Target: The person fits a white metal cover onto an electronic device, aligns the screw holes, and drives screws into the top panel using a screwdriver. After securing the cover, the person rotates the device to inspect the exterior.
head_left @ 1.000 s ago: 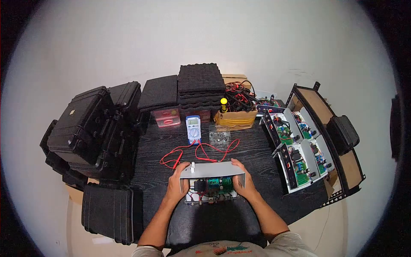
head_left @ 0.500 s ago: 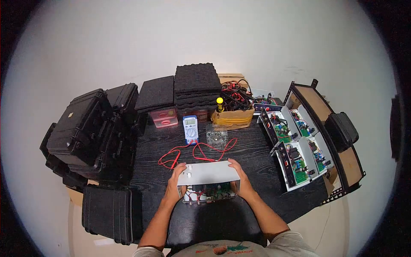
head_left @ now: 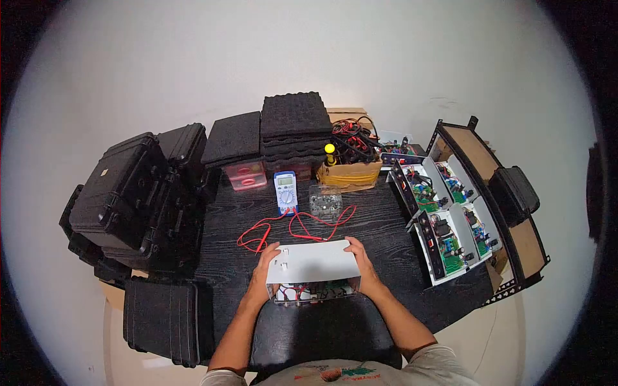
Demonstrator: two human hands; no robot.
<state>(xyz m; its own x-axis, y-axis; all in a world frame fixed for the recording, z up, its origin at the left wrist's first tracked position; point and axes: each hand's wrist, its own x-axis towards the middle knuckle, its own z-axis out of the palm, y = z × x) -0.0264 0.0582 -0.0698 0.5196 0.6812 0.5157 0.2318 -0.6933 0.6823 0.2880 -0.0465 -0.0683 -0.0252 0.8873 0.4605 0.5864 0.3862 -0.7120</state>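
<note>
Both hands grip the grey metal cover (head_left: pixel 313 261) over the open electronics unit (head_left: pixel 313 293): left hand (head_left: pixel 266 273) clamps its left edge, right hand (head_left: pixel 360 264) its right edge, fingers curled tight around the sheet. Just beyond the fingertips lie red test leads (head_left: pixel 293 228), then the multimeter (head_left: pixel 285 192).

Black cases (head_left: pixel 138 199) left; multimeter (head_left: pixel 285 192) behind; foam pads (head_left: pixel 295 125); open units (head_left: pixel 447 219) right.

My view is evenly, softly lit from above, sharp at centre, with fisheye bending and black vignetting at the edges.
</note>
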